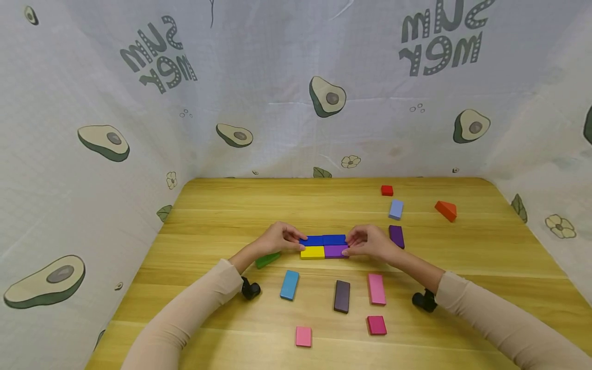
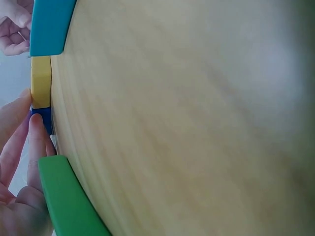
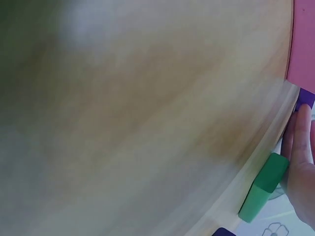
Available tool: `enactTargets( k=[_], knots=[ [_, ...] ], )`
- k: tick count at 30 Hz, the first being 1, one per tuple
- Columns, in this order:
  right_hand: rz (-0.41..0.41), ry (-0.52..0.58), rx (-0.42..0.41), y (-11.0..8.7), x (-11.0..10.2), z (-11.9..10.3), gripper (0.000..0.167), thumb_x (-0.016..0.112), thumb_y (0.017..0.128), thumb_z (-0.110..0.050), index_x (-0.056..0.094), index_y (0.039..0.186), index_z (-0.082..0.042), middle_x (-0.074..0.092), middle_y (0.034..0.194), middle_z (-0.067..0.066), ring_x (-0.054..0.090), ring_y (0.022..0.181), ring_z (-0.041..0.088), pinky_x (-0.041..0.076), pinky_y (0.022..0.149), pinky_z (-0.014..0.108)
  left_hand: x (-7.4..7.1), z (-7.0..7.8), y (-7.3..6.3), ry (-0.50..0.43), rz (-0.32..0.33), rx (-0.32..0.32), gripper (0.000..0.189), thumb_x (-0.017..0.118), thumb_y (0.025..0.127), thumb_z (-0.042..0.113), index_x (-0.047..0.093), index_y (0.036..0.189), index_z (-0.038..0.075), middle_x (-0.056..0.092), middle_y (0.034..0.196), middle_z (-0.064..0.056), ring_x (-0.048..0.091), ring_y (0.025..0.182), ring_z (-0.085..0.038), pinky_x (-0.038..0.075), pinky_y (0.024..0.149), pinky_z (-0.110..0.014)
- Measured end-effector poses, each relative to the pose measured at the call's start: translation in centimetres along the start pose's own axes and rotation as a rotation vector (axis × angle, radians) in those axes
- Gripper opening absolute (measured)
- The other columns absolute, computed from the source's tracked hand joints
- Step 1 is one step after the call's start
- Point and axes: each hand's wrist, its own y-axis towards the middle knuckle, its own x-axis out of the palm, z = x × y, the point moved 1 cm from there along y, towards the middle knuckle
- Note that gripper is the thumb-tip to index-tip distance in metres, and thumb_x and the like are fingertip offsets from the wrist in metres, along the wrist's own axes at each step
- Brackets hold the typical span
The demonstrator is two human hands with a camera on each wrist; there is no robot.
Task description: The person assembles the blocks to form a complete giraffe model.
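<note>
Four-sided blocks lie flat in a close two-row group. The back row has a left blue block (image 1: 314, 240) and a right blue block (image 1: 334, 240); in front are a yellow block (image 1: 312, 252) and a purple block (image 1: 335, 251). At the left end, my left hand (image 1: 283, 237) touches the blue and yellow blocks with fingertips and thumb. My right hand (image 1: 370, 241) touches the right end, its thumb at the purple block. The left wrist view shows fairly straight fingers against the yellow block (image 2: 41, 81). In the right wrist view, extended fingers meet the purple block (image 3: 305, 98).
Nearer me lie a light blue block (image 1: 289, 285), a dark block (image 1: 342, 296) and pink blocks (image 1: 376, 289). A green block (image 1: 267, 260) sits by my left wrist; another green block (image 3: 266, 184) is beside my right hand. Farther right are dark purple (image 1: 396, 236) and red (image 1: 446, 210) blocks.
</note>
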Motion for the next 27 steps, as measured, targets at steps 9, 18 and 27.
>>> enactTargets(
  k=[9, 18, 27],
  knots=[
    [0.005, 0.047, -0.009, 0.1, -0.2, 0.1, 0.03, 0.081, 0.083, -0.002, 0.068, 0.106, 0.011, 0.067, 0.093, 0.017, 0.064, 0.082, 0.025, 0.053, 0.068, 0.022, 0.0, 0.2, 0.0, 0.003, 0.0, -0.002, 0.023, 0.078, 0.087, 0.008, 0.076, 0.108, -0.001, 0.073, 0.105, -0.012, 0.069, 0.086, -0.018, 0.057, 0.076, -0.027],
    [-0.002, 0.052, -0.012, 0.1, -0.1, 0.0, 0.032, 0.08, 0.083, -0.002, 0.067, 0.108, 0.013, 0.068, 0.092, 0.017, 0.065, 0.082, 0.026, 0.053, 0.067, 0.021, -0.3, 0.4, -0.3, -0.001, -0.034, 0.003, 0.026, 0.075, 0.09, 0.009, 0.073, 0.113, -0.003, 0.072, 0.108, -0.013, 0.068, 0.088, -0.019, 0.056, 0.078, -0.027],
    [-0.006, 0.064, -0.001, 0.2, 0.0, 0.0, 0.033, 0.08, 0.083, 0.0, 0.067, 0.109, 0.014, 0.068, 0.092, 0.016, 0.064, 0.081, 0.024, 0.053, 0.067, 0.021, -1.4, 0.0, -1.4, -0.035, -0.057, 0.025, 0.03, 0.074, 0.091, 0.011, 0.071, 0.119, 0.0, 0.069, 0.119, -0.012, 0.066, 0.101, -0.022, 0.055, 0.087, -0.032]
  ],
)
